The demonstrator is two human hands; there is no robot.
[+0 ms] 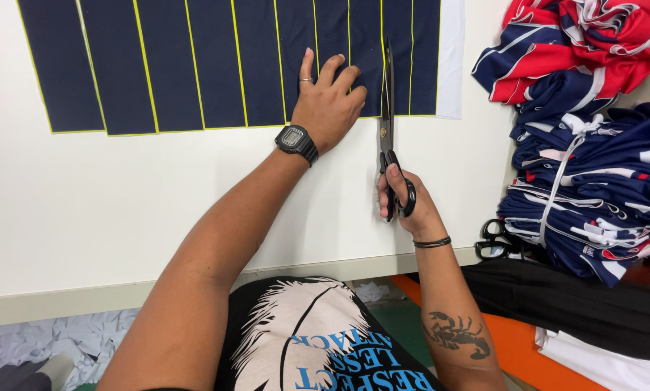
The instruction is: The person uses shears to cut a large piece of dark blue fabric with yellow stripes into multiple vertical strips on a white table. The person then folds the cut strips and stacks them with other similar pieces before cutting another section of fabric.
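Navy fabric (216, 65) marked with yellow lines lies flat on the white table (122, 203). Your left hand (327, 107) presses it, fingers spread, just left of the cut line so it cannot creep. Your right hand (404, 203) grips the scissors (387, 123) through the loops, blades running along a line; folded garments (593, 188) sit stacked farther right.

Bare white table (122, 210) lies open below the navy fabric (194, 65), left of the left hand (328, 108) pressing it. The scissors (388, 123) in the right hand (404, 203) stand just beside that hand. To the right, stacked garments (593, 188) block the table edge
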